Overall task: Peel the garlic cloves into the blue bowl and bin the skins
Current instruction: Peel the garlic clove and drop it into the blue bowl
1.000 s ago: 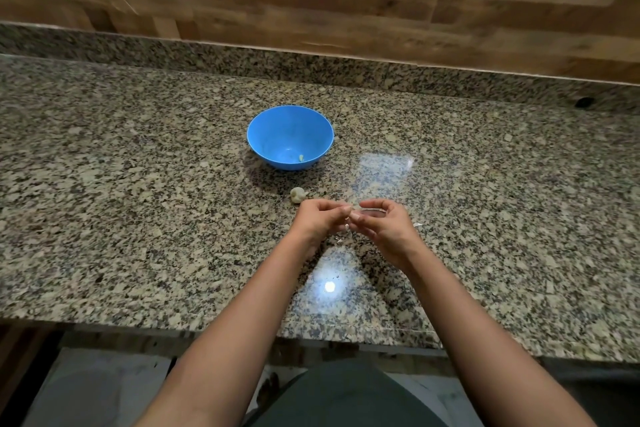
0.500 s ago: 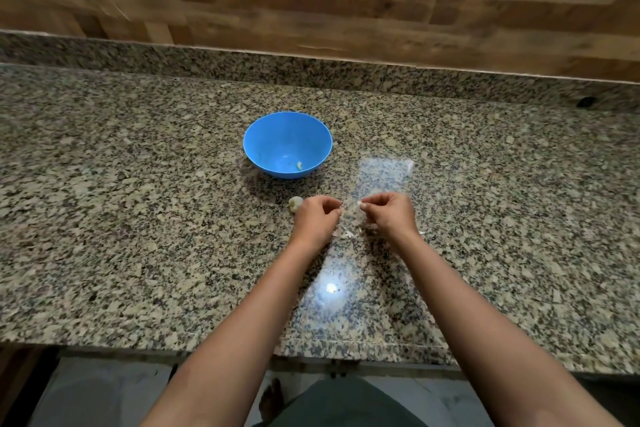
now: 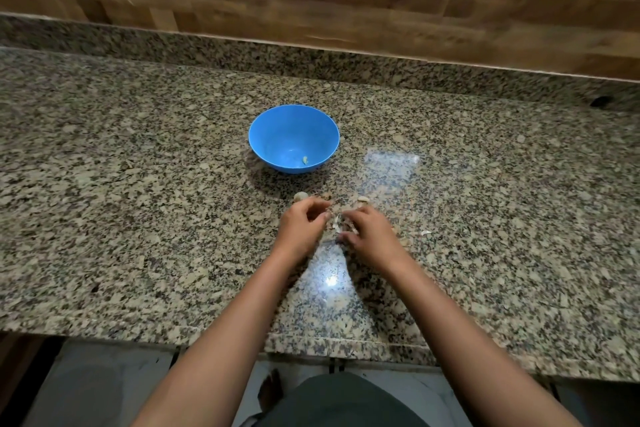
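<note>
The blue bowl (image 3: 293, 137) stands on the granite counter (image 3: 138, 218), with one small peeled clove (image 3: 305, 160) inside it. Just in front of the bowl, my left hand (image 3: 303, 224) and my right hand (image 3: 369, 230) meet low over the counter, fingers curled. Between their fingertips they pinch a garlic clove with pale, loose skin (image 3: 336, 220). An unpeeled clove (image 3: 300, 196) lies beside my left hand. Another clove (image 3: 362, 199) lies just beyond my right hand.
A scrap of garlic skin (image 3: 426, 233) lies on the counter right of my right hand. A wooden wall (image 3: 311, 3) rises behind the granite backsplash. The counter's front edge runs near my body.
Both hands stay together, pinching the clove. The view has shifted slightly, and a second loose clove now shows beyond my right hand.
</note>
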Tool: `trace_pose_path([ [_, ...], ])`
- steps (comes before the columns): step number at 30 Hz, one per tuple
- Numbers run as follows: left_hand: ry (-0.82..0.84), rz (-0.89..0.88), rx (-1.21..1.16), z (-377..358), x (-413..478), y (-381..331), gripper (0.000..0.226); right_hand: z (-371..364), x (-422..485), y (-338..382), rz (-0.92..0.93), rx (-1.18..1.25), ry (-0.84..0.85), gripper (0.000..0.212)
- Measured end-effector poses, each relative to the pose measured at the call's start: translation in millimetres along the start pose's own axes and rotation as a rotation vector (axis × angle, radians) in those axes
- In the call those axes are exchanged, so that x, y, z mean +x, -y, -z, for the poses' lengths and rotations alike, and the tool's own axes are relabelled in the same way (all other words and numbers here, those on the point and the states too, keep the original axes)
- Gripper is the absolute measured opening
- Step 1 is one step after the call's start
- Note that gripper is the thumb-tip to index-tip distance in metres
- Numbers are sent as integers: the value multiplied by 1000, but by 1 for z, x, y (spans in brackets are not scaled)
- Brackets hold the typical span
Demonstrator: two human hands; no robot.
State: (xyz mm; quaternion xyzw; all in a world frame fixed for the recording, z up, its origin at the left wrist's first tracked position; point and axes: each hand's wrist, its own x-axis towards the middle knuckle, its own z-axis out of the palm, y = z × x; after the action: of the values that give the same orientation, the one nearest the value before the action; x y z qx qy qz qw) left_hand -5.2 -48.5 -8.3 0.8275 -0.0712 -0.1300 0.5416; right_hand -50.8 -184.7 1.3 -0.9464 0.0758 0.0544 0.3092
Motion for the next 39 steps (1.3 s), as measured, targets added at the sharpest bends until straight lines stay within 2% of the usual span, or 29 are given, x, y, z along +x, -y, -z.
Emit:
trace_pose_path([
  [4, 69, -56, 115, 2, -2, 2, 39, -7, -10, 5, 114, -84, -26, 26],
  [9, 205, -149, 294, -4, -12, 5, 62, -11, -18, 0, 171, -143, -100, 20],
  [12, 290, -218, 523, -13, -17, 15, 79, -7, -19, -7, 116, -113, -118, 16],
  [15, 332, -279, 825, -21, -20, 25, 88, 0, -20, -15, -89, 124, -210, 16],
  [18, 352, -321, 967, -30, -24, 24, 85, 10, -26, -29, -314, 453, -317, 18],
  [21, 398, -397, 988, -49, -26, 18, 81, 20, -38, -44, -497, 667, -440, 14],
  [25, 456, -466, 965, -81, -18, 2, 76, 34, -49, -64, -627, 619, -577, 15],
  [28, 480, -513, 971, -103, -4, -10, 76, 43, -56, -76, -660, 586, -598, 13],
  [30, 508, -557, 951, -115, 4, -18, 66, 47, -59, -80, -677, 601, -609, 12],
  [36, 557, -735, 894, -121, 13, -24, 49, 50, -63, -85, -679, 656, -566, 16],
  [39, 512, -774, 832, -113, 9, -19, 46, 47, -64, -85, -655, 666, -529, 16],
])
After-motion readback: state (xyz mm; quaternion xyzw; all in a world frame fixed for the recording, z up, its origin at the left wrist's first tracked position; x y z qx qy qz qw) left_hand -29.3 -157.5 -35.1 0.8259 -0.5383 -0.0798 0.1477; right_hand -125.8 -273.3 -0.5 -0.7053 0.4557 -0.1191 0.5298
